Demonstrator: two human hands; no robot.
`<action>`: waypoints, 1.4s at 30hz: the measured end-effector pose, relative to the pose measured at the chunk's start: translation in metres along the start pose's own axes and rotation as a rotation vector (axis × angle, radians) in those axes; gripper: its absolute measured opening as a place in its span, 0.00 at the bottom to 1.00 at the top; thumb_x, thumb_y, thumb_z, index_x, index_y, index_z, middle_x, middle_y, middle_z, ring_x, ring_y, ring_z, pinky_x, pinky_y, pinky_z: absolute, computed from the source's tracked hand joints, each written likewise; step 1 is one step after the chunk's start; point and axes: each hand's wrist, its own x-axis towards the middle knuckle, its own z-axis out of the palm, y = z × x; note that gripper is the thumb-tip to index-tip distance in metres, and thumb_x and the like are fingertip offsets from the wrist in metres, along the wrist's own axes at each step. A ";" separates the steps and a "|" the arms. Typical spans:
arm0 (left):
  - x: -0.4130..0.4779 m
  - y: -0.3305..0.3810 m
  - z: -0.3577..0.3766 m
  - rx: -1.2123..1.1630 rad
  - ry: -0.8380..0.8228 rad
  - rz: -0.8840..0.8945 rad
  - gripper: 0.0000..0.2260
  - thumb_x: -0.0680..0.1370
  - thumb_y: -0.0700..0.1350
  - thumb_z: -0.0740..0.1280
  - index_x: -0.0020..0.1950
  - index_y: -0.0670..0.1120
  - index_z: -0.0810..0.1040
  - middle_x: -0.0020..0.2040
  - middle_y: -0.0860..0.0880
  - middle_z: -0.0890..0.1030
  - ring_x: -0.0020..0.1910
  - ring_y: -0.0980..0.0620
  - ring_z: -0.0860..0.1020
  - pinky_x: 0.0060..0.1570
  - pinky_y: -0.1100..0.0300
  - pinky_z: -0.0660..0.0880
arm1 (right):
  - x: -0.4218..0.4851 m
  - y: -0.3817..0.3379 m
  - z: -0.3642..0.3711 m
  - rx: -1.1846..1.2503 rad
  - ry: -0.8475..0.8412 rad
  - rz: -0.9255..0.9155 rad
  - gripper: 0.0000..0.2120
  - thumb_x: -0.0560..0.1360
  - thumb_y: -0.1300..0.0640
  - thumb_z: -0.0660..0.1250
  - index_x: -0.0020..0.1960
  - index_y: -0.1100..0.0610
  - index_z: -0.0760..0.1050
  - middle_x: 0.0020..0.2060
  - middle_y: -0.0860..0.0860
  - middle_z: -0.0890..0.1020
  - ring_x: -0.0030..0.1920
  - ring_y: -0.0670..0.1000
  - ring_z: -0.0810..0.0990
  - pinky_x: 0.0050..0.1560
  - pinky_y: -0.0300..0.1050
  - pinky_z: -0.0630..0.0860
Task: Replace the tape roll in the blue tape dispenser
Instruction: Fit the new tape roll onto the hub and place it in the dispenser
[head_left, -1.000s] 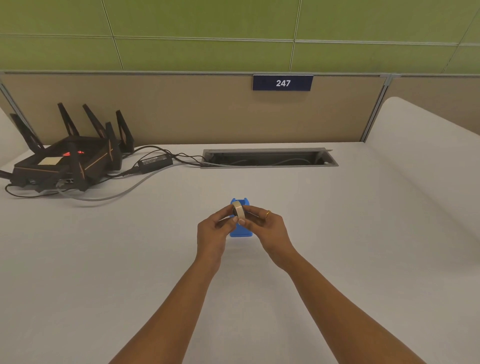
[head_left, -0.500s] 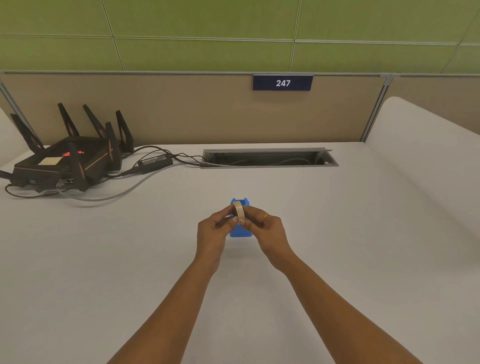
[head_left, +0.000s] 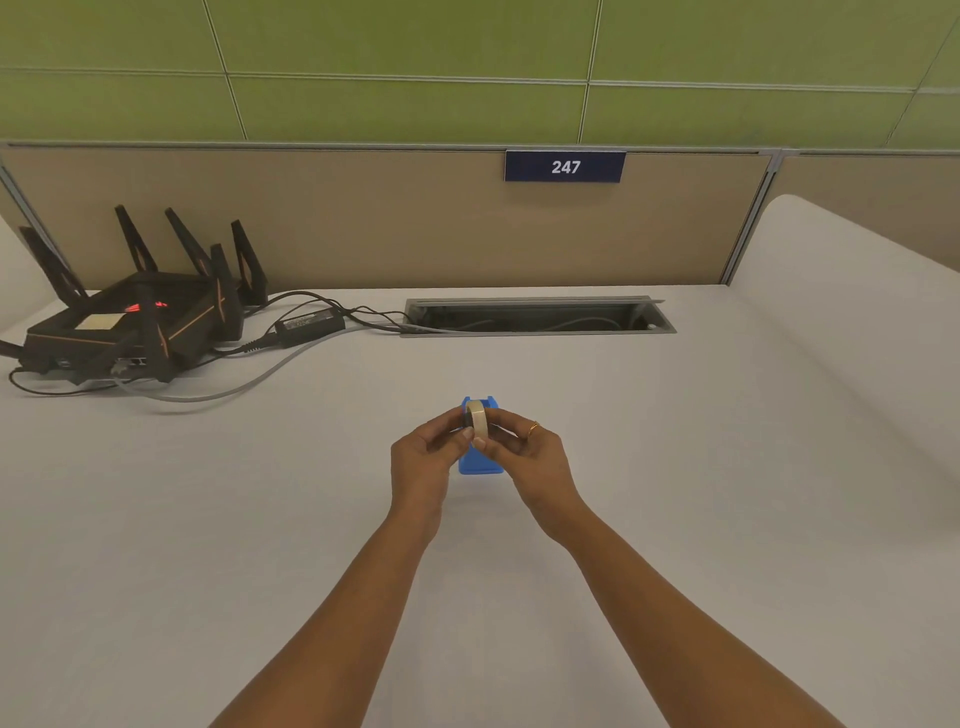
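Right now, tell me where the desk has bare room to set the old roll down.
Bare desk lies right of the right hand, and more lies left of the left hand. The far left is crowded by the router and its cables.

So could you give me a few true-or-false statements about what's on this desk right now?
1. Both hands hold the tape roll. True.
2. The tape dispenser is red. False: it is blue.
3. The router sits at the desk's right end. False: it sits far left.
4. The sign reads 247. True.
5. The right hand wears a ring. True.
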 end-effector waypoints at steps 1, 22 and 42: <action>0.000 0.000 0.000 -0.011 0.006 -0.001 0.12 0.73 0.37 0.67 0.52 0.52 0.79 0.48 0.50 0.81 0.53 0.49 0.78 0.59 0.55 0.72 | 0.000 -0.001 0.000 0.009 0.008 -0.005 0.19 0.72 0.63 0.69 0.62 0.60 0.74 0.58 0.55 0.80 0.57 0.49 0.78 0.45 0.21 0.73; 0.000 -0.003 0.000 -0.038 0.007 -0.015 0.11 0.73 0.39 0.67 0.55 0.44 0.79 0.50 0.49 0.81 0.53 0.49 0.78 0.57 0.60 0.71 | 0.002 -0.002 -0.002 -0.072 0.010 0.026 0.19 0.70 0.59 0.71 0.60 0.57 0.76 0.56 0.53 0.81 0.58 0.50 0.77 0.55 0.33 0.69; 0.003 -0.004 0.000 -0.003 0.022 -0.032 0.11 0.73 0.39 0.67 0.55 0.44 0.80 0.49 0.48 0.81 0.53 0.48 0.78 0.58 0.57 0.72 | 0.007 -0.005 -0.004 -0.187 0.017 0.007 0.25 0.68 0.58 0.73 0.64 0.56 0.71 0.59 0.53 0.79 0.58 0.51 0.78 0.54 0.37 0.74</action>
